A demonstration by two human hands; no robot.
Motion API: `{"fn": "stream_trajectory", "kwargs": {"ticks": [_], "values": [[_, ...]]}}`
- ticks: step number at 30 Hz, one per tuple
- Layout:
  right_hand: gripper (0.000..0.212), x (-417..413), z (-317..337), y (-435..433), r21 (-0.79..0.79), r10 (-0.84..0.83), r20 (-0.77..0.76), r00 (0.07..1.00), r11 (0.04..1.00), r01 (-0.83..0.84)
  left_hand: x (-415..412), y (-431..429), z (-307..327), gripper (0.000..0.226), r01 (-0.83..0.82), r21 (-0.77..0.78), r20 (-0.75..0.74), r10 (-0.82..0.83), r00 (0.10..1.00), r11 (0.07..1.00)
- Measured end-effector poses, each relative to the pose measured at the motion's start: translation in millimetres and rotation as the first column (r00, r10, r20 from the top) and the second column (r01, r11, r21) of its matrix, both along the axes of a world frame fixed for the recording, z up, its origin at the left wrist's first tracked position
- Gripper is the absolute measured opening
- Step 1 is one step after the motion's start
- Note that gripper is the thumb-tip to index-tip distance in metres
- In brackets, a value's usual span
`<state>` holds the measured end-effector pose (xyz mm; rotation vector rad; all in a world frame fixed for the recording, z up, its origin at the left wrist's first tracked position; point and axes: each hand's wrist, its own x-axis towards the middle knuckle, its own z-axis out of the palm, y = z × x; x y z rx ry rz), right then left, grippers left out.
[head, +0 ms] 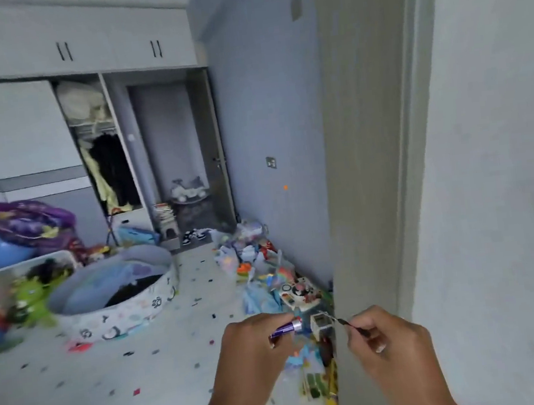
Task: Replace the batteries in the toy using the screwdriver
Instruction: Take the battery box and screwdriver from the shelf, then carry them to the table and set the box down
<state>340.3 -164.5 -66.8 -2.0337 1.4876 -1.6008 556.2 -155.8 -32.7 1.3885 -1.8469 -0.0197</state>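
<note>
left hand (251, 347) grips battery (285, 329) | right hand (390, 342) pinches screwdriver (351, 324) | toy pile (258, 262) by wall (265, 103), behind door frame (369, 158)

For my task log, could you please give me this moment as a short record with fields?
left hand: grips purple battery
right hand: pinches thin screwdriver, tip toward the battery
toy pile: on floor along grey wall
paw-print tub: on floor, left of the pile
door frame: beyond the right hand

A child's room in a home: a built-in wardrobe (20, 129) holds hanging clothes (110, 166). A round fabric tub (122, 311) sits before it, and toys (258, 256) are heaped to its right.
</note>
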Motion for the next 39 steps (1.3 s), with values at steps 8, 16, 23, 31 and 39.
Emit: {"fn": "stream_trajectory", "kwargs": {"ticks": [8,16,23,31,39], "values": [[0.025,200,9,-106,0.000,0.267,0.003,0.964,0.964,-0.267,197,-51,0,0.018,-0.311,-0.060,0.064,0.314,0.947,0.949],[0.022,357,5,-225,-0.006,0.478,0.017,0.878,0.878,-0.478,330,-127,-8,0.011,-0.511,-0.048,0.029,0.512,0.858,0.858],[0.025,491,14,-350,-0.059,0.625,-0.035,0.780,0.777,-0.626,439,-208,0,0.017,-0.701,-0.027,-0.009,0.701,0.713,0.713],[0.024,681,4,-432,-0.064,0.776,-0.026,0.630,0.628,-0.776,589,-258,-8,0.008,-0.863,-0.058,-0.023,0.863,0.504,0.503],[0.021,862,0,-500,-0.059,0.873,-0.027,0.488,0.486,-0.872,746,-318,-18,0.022,-0.928,-0.065,0.000,0.930,0.368,0.367]]}}
